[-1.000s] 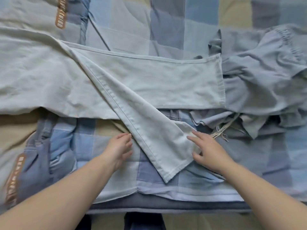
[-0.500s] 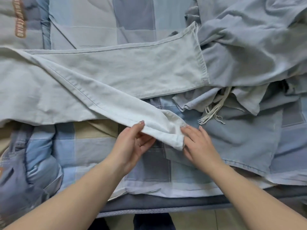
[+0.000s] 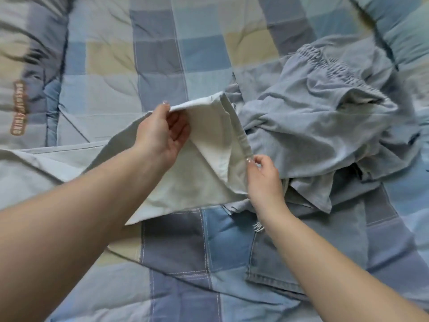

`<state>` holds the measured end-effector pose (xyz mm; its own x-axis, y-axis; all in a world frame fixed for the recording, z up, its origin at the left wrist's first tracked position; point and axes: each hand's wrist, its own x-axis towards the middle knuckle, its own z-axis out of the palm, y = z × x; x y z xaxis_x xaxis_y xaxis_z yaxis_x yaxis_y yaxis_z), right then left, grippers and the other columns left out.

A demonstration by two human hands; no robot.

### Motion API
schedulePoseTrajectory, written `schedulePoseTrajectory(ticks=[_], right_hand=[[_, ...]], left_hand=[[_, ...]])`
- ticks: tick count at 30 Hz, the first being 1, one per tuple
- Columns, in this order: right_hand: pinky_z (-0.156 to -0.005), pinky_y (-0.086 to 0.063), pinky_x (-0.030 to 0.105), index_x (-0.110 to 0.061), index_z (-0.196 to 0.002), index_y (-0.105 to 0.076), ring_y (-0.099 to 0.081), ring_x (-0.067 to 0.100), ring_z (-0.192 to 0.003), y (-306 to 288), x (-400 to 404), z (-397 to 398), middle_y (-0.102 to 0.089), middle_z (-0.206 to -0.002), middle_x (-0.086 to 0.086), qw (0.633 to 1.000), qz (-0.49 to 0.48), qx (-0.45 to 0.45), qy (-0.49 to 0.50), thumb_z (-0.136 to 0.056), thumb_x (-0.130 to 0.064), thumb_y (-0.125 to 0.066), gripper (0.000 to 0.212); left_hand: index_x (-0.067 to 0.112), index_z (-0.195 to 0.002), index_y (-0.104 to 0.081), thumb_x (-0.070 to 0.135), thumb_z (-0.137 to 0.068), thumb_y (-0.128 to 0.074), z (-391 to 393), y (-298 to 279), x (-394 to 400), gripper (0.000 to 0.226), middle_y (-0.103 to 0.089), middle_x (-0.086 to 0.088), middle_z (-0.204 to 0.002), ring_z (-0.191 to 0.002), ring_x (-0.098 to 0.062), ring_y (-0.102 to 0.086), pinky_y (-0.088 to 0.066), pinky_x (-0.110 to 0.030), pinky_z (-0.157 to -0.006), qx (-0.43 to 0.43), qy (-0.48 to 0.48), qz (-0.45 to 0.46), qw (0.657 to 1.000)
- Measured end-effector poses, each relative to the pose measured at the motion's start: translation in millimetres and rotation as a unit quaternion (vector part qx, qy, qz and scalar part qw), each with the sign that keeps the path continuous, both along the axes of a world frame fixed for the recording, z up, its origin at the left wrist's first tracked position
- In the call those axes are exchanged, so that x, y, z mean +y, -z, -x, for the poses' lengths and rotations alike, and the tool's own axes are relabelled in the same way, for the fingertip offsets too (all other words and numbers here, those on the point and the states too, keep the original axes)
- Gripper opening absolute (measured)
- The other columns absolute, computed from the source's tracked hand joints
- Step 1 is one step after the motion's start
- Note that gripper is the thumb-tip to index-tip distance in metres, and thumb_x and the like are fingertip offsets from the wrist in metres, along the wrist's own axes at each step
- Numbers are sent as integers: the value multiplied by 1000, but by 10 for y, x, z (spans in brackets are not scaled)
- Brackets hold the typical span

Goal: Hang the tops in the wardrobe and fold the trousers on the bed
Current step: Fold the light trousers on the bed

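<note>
The left hand (image 3: pixel 162 133) and right hand (image 3: pixel 262 175) each pinch the hem of the pale trousers (image 3: pixel 204 173) leg, lifted over the bed (image 3: pixel 162 54) (grey clothes beyond the right hand), so folding is underway; next, I think, lay it onto the other leg.
</note>
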<state>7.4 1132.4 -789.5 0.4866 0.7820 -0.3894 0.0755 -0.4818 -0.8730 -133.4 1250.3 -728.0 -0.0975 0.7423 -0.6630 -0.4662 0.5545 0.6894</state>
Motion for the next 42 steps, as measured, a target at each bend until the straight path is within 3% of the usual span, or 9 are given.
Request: schedulePoseTrajectory(ticks=[9,14,17,19,24,28,37,40,42], right_hand=[[-80,-56,53,-11,-78,-64,-66,30,-92,402,410,-421,-69,-97,17,985,153,75,-4,-90,-30,-48,29],[-66,-36,30,-20,-69,-57,-54,23,-92,286,281,-381,-57,-89,4,966,106,-188,-146,-95,-49,-42,41],[-99,-35,33,-21,-111,-62,-38,22,-127,338,215,-267,-41,-135,4,925,119,-268,-242,-88,-59,-48,47],[-97,-38,34,-18,-125,-55,-43,23,-126,421,269,-239,-36,-142,3,918,173,-227,-276,-86,-61,-50,58],[-60,-37,29,-12,-87,-64,-56,25,-87,366,426,-350,-61,-82,0,956,174,-126,-199,-94,-37,-51,28],[-58,-38,29,-11,-82,-67,-53,16,-72,112,-88,-361,-61,-72,-1,988,77,-110,-78,-91,-25,-60,19],[-84,-50,32,-20,-83,-66,-64,18,-92,381,-1427,-509,-69,-91,-2,967,247,36,-45,-91,-26,-61,11],[-85,-48,26,-30,-90,-64,-63,10,-95,443,-1347,-496,-68,-102,-6,967,233,77,-68,-93,-25,-58,8],[-73,-46,16,-30,-89,-62,-61,3,-90,421,-1269,-468,-66,-101,-9,973,211,78,-48,-94,-23,-56,11]], left_hand=[[18,-93,-55,30,-98,-49,-385,559,128,15,-58,3,-98,-93,-13,-59,-48,-32,-85,180,175,-17,968],[16,-98,-65,24,-91,-60,153,1069,-700,12,-62,1,-110,-110,-15,-55,-37,-22,-90,447,344,-133,815],[17,-105,-69,18,-87,-66,414,1251,-1006,18,-51,-6,-135,-133,-21,-40,-25,-23,-106,495,468,-179,710],[20,-112,-68,20,-87,-67,484,1317,-1073,25,-42,-5,-146,-141,-23,-29,-22,-29,-111,498,510,-192,675],[20,-112,-66,20,-90,-62,373,1254,-910,22,-48,-1,-139,-134,-16,-37,-22,-17,-105,493,460,-212,708],[17,-108,-68,29,-87,-59,96,1022,-718,25,-61,0,-119,-117,-16,-52,-33,-20,-100,466,422,-272,728],[24,-137,-48,24,-90,-61,-160,1099,-1215,50,-35,-1,-149,-138,-19,-32,-25,-26,-112,387,635,-251,620],[15,-133,-52,13,-86,-65,-327,1105,-1081,49,-44,-7,-140,-129,-22,-45,-39,-36,-105,412,565,-316,642],[17,-134,-51,15,-87,-64,-511,978,-997,48,-55,-3,-121,-109,-21,-56,-48,-36,-90,411,572,-392,591]])
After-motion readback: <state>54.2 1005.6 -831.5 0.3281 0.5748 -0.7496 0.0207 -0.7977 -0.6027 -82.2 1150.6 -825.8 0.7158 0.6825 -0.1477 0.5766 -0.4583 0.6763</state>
